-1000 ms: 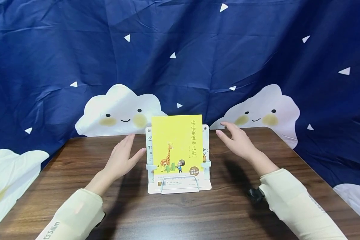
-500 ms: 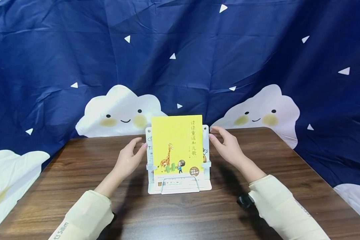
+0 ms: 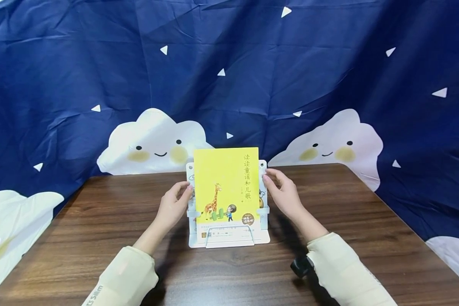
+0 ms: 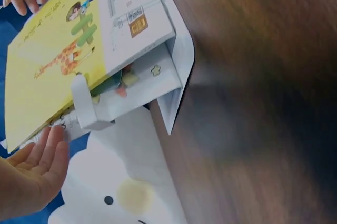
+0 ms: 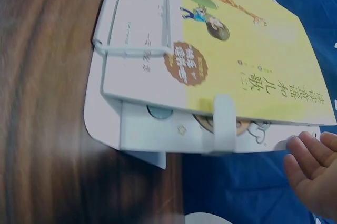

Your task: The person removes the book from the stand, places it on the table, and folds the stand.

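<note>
A yellow book (image 3: 222,178) with a giraffe and a child on its cover leans upright on a white book stand (image 3: 191,236). A wire holder crosses the book's lower front, and side clips flank it. At the stand's left edge is my left hand (image 3: 173,205), its fingertips at the upper side. In the left wrist view its fingers (image 4: 52,153) look loosely extended beside the edge. My right hand (image 3: 284,194) is at the opposite edge. In the right wrist view its fingers (image 5: 309,155) are slightly bent by the stand's side. Whether either hand bears on it, I cannot tell.
The stand is on a brown wooden table (image 3: 229,280). Behind the table hangs a dark blue cloth (image 3: 229,93) with white triangles and smiling clouds. A black device (image 3: 302,266) is strapped at the right wrist.
Both hands have moved inward from either side, from apart to the stand's left and right edges. Their fingers have bent more. The book and stand have kept their place.
</note>
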`<state>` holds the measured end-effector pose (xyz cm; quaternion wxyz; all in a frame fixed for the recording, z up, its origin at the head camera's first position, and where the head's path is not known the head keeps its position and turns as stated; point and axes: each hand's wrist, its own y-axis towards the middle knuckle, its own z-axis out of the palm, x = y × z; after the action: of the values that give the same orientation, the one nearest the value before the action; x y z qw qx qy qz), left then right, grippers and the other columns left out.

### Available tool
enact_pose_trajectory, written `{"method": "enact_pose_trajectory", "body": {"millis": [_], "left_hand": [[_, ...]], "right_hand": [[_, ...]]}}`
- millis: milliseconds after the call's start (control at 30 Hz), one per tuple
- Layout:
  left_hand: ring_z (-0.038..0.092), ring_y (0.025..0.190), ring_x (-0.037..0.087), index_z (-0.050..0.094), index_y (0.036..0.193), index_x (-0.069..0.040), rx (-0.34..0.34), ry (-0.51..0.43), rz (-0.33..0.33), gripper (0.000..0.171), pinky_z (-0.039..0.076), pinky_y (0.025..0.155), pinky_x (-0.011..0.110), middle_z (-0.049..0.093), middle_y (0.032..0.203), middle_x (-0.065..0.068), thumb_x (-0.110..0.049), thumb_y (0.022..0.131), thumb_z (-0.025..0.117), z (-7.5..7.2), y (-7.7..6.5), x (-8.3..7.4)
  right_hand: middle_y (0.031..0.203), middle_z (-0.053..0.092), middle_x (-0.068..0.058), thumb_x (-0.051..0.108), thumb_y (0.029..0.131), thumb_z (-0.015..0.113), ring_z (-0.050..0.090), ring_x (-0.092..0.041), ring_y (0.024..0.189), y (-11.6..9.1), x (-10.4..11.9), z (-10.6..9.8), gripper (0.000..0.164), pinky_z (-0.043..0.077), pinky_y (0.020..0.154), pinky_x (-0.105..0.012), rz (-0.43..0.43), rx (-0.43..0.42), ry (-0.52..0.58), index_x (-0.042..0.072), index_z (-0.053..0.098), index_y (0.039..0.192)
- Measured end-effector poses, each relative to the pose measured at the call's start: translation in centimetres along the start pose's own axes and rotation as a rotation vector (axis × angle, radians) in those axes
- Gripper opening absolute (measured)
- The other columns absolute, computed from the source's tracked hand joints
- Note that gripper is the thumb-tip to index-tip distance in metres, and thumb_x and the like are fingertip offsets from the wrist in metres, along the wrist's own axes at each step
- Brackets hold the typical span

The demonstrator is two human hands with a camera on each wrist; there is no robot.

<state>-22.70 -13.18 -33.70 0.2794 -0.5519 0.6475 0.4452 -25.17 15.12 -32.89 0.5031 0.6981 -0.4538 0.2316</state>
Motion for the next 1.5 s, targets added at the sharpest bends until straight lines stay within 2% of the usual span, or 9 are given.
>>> {"method": "enact_pose_trajectory", "body": {"millis": [167,233,400,467,567,833,1267,1400,1500], "left_hand": [[0.057,0.090,0.023,0.050,0.114,-0.002,-0.008,-0.045,-0.017,0.037,0.046,0.076,0.036,0.056,0.107,0.014,-0.029,0.089,0.046,0.6,-0.3,0.2],[0.058,0.089,0.024,0.051,0.113,-0.002,-0.016,-0.059,-0.019,0.036,0.046,0.073,0.036,0.057,0.104,0.014,-0.028,0.089,0.046,0.8,-0.4,0.3],[0.057,0.088,0.026,0.051,0.113,0.000,-0.018,-0.076,-0.021,0.035,0.046,0.074,0.034,0.056,0.104,0.015,-0.025,0.090,0.046,1.3,-0.6,0.8],[0.057,0.087,0.024,0.051,0.112,0.000,-0.026,-0.072,-0.030,0.034,0.047,0.074,0.033,0.056,0.104,0.013,-0.025,0.089,0.047,1.6,-0.6,1.0],[0.056,0.084,0.021,0.053,0.109,0.000,-0.055,-0.069,-0.039,0.032,0.047,0.072,0.031,0.058,0.099,0.011,-0.024,0.088,0.049,1.9,-0.7,1.3],[0.056,0.078,0.018,0.059,0.101,0.003,-0.143,-0.076,0.008,0.028,0.048,0.066,0.029,0.061,0.091,0.013,-0.019,0.085,0.054,2.5,-0.4,2.0],[0.055,0.071,0.016,0.064,0.096,0.001,-0.179,-0.093,-0.069,0.019,0.047,0.059,0.021,0.062,0.083,0.010,-0.009,0.081,0.058,2.6,0.0,1.8],[0.055,0.070,0.018,0.065,0.093,0.002,-0.209,-0.112,-0.067,0.016,0.049,0.060,0.023,0.061,0.079,0.011,-0.006,0.080,0.058,2.9,0.2,2.1],[0.054,0.069,0.018,0.065,0.091,0.002,-0.233,-0.140,-0.038,0.015,0.050,0.058,0.025,0.060,0.078,0.011,-0.007,0.080,0.060,3.4,0.8,3.6]], "right_hand": [[0.106,0.055,-0.020,0.018,0.089,0.048,0.053,-0.029,0.097,-0.4,-0.3,0.8,0.035,0.043,0.081,-0.034,0.078,-0.003,0.148,-0.006,0.048,0.115],[0.105,0.056,-0.021,0.016,0.090,0.047,0.054,-0.030,0.094,-0.6,-0.9,1.0,0.035,0.044,0.079,-0.034,0.078,-0.004,0.222,-0.007,0.047,0.116],[0.099,0.060,-0.013,0.028,0.088,0.049,0.058,-0.022,0.085,0.5,-9.1,2.6,0.038,0.048,0.070,-0.028,0.082,-0.053,0.306,0.002,0.051,0.116],[0.097,0.060,-0.011,0.035,0.086,0.051,0.059,-0.021,0.084,1.1,-12.6,3.4,0.042,0.049,0.069,-0.028,0.128,-0.075,0.320,0.007,0.051,0.116],[0.095,0.060,-0.011,0.040,0.082,0.055,0.059,-0.023,0.084,1.1,-14.3,4.1,0.045,0.049,0.068,-0.030,0.209,-0.101,0.354,0.009,0.053,0.114],[0.095,0.061,-0.008,0.043,0.075,0.062,0.059,-0.022,0.084,0.5,-13.5,4.8,0.045,0.049,0.068,-0.029,0.303,-0.143,0.393,0.010,0.060,0.105],[0.097,0.059,-0.001,0.042,0.074,0.063,0.057,-0.017,0.085,0.8,-13.7,6.2,0.034,0.049,0.068,-0.031,0.357,-0.211,0.356,0.017,0.065,0.097],[0.093,0.059,-0.001,0.035,0.077,0.063,0.057,-0.018,0.079,0.7,-12.6,6.5,0.024,0.048,0.065,-0.030,0.405,-0.259,0.309,0.019,0.065,0.095],[0.090,0.058,-0.003,0.024,0.080,0.061,0.056,-0.019,0.076,0.5,-11.2,6.7,0.017,0.048,0.062,-0.029,0.430,-0.302,0.303,0.017,0.065,0.094]]}}
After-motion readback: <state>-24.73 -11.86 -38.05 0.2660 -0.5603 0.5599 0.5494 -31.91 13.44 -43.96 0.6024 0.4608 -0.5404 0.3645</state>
